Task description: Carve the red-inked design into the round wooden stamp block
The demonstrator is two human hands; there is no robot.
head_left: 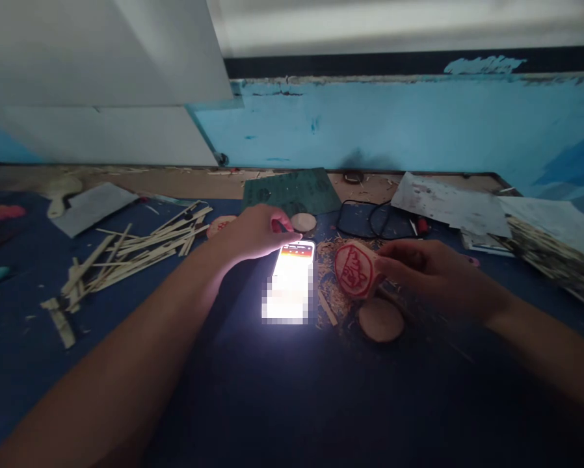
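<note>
Between my right thumb and fingers is a carved wooden stamp block (354, 270), its pale face turned toward me with a red design inside a red ring. My right hand (419, 270) grips it by its right edge, above a round wooden disc (381, 320). A phone (292, 276) with a bright lit screen stands in the middle, most of its display blurred out. At its top edge my left hand (265, 229) is closed, thumb and finger pinched on it. Behind that hand, another round piece with red marks (220, 226) is partly hidden.
Wood shavings (328, 260) lie around the stamp. Thin wooden sticks (140, 250) are heaped at the left. A dark green sheet (292, 188), a small wooden disc (304, 223), a black cord (365, 221) and stained papers (451, 205) lie toward the blue wall (370, 123).
</note>
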